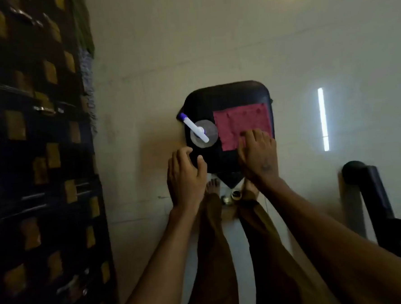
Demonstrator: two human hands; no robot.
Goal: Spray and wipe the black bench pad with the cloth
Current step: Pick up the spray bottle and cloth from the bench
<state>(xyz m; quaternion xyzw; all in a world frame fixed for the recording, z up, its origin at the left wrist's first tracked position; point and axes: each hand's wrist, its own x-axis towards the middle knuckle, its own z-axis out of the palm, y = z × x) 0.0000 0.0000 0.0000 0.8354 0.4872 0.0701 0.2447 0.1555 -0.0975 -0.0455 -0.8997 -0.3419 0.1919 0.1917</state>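
R hand [257, 153] on cloth [241, 125]

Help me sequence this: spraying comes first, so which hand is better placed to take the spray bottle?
Left. The left hand hovers open beside the spray bottle; the right hand is on the cloth.

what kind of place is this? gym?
Probably a gym or home workout room. A black padded bench pad stands on a pale floor, a dark metal frame like exercise equipment stands at right, and a dark rack with yellowish blocks, perhaps weights, fills the left side.
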